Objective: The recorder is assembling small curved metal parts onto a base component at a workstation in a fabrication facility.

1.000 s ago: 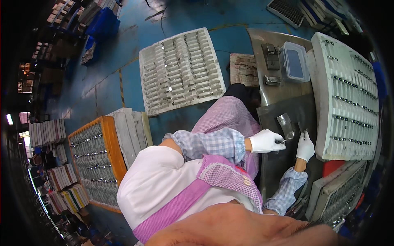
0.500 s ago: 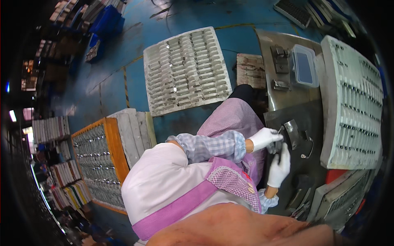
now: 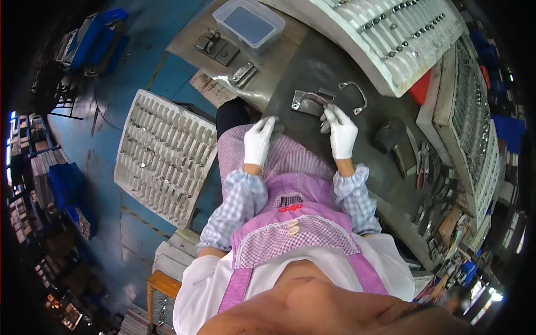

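Note:
My right hand (image 3: 341, 135), in a white glove with greyed fingertips, pinches one end of a curved metal handle (image 3: 310, 97). The handle's other end rests over a small shiny metal block (image 3: 306, 106) on the dark bench top (image 3: 296, 67). My left hand (image 3: 259, 143), gloved the same way, hovers over my lap near the bench edge. Its fingers are loosely bent, and nothing shows in them. A second curved metal handle (image 3: 363, 96) lies on the bench just beyond my right hand.
A clear plastic box (image 3: 249, 22) and metal fixtures (image 3: 218, 50) stand at the far left of the bench. White trays of metal parts stand at the right (image 3: 391, 33) and lower left (image 3: 162, 156). Pliers (image 3: 422, 164) and other tools lie right of my right hand.
The view has swung round toward the bench. My hands, close together before, are now apart, with the right at the handle on the block and the left drawn back over my lap.

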`<state>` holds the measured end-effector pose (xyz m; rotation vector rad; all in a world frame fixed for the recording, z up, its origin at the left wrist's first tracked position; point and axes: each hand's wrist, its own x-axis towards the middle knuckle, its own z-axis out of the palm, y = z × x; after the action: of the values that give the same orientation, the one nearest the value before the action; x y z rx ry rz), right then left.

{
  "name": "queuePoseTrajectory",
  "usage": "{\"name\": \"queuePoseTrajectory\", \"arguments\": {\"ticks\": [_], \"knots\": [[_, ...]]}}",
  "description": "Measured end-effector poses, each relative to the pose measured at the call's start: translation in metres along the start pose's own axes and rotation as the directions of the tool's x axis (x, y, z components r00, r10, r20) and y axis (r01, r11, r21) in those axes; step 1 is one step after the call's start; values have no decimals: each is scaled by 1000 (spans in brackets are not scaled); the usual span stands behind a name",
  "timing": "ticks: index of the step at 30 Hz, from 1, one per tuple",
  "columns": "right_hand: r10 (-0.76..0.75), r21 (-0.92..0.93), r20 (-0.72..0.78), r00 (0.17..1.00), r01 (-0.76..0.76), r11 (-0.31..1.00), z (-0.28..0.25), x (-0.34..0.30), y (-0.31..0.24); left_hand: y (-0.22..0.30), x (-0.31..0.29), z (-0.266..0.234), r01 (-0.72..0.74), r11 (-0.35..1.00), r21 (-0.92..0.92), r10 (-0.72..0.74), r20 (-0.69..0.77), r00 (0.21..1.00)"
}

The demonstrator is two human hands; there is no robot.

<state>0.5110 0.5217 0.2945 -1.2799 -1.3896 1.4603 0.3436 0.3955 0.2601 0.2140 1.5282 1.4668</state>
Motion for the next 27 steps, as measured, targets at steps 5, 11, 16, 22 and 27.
{"name": "queuePoseTrajectory", "arguments": {"ticks": [5, 11, 16, 22, 27], "knots": [[-272, -297, -17, 962, 254, 920, -4, 0, 8, 17, 38, 37, -581, 622, 525, 569, 208, 796], [-341, -291, -72, 937, 308, 906, -39, 22, 35, 2, 49, 58, -364, 771, 522, 422, 9, 907], [-476, -340, -71, 877, 427, 838, -31, 24, 58, 4, 57, 62, -272, 888, 371, 288, 13, 958], [-261, -163, -93, 961, 244, 956, -35, 24, 42, 0, 56, 62, -300, 892, 337, 307, 33, 951], [-602, -727, 134, 787, 491, 479, -31, 3, 44, -7, 19, 65, -324, 899, 297, 313, 83, 946]]}}
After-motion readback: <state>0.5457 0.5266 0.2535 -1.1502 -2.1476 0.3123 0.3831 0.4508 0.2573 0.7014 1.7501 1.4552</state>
